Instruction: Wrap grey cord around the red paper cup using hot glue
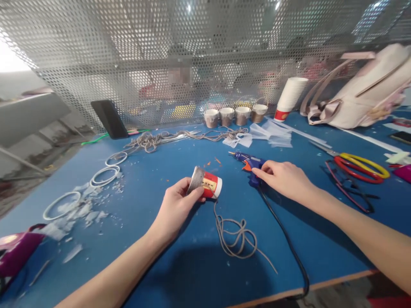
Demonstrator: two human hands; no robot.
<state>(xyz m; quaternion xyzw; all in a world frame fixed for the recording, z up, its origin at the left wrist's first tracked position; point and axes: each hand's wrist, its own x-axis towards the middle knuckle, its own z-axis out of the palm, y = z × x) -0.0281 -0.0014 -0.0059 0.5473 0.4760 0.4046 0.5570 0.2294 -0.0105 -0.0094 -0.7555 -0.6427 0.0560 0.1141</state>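
My left hand [180, 205] grips a red and white paper cup [212, 185] tipped on its side above the table. Grey cord [196, 182] is wound round one end of the cup. The cord's loose tail [237, 239] trails from it and lies in loops on the blue table [144, 265]. To the right, my right hand [282, 177] has its thumb and fingers closed at the handle of a blue hot glue gun [255, 162] with an orange trigger. Its nozzle points left, and a black cable [285, 239] runs to the table's front edge.
Several cord-wrapped cups [227, 117] stand along the perforated metal screen [144, 64], near a stack of paper cups [290, 98]. Scissors [356, 164] and glasses [348, 188] lie right, below a bag [362, 94]. White rings [104, 176] and scraps lie left; a phone [109, 119] leans behind.
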